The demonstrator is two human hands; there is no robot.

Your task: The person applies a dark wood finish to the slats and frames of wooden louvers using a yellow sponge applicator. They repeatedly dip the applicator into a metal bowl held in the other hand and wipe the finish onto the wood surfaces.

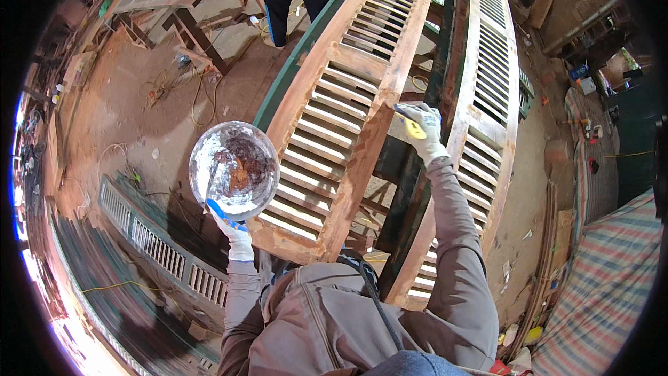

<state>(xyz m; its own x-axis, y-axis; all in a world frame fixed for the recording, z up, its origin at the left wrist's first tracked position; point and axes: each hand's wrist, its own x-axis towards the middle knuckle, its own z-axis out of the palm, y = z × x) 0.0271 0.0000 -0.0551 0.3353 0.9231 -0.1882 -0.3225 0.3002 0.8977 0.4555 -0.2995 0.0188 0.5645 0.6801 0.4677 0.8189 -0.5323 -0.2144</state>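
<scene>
Tool [414,128] with a yellow handle sits clasped in the right hand [429,127]; the louvred shutter [358,61] lies just left of that grip, and a heavy slip could scratch its wood. The left hand [239,240] holds the metal bowl [206,155] by its near side; should that hold tilt, the brown paste [239,177] inside could spill.

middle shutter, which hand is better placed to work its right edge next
Probably the right hand: it holds the yellow tool close to that edge of the shutter. The left hand is occupied with the bowl, over by the shutter's left side.
</scene>
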